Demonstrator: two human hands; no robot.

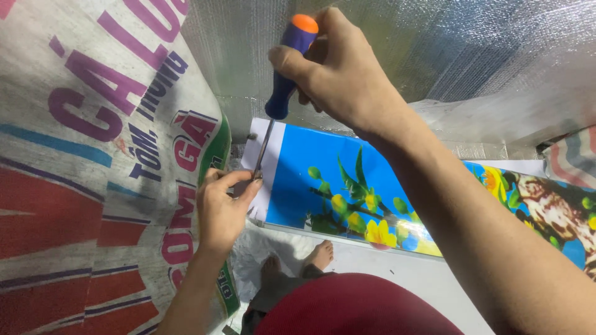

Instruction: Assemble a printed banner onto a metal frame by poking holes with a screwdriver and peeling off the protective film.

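My right hand (pixel 338 68) grips a screwdriver (pixel 287 68) with a blue handle and an orange cap, held upright. Its metal shaft (pixel 264 149) runs down to the white left edge of a glossy panel (pixel 298 180) printed with blue sky and yellow flowers. My left hand (pixel 220 208) pinches the shaft's tip between thumb and fingers, right at the panel's corner. What lies under the tip is hidden by those fingers.
A woven sack (pixel 93 155) with large printed letters fills the left side. Silver bubble foil (pixel 434 56) covers the wall behind. My bare feet (pixel 320 254) and a dark red garment (pixel 360 307) show below, on a pale floor. A striped cloth (pixel 574 158) sits at the right edge.
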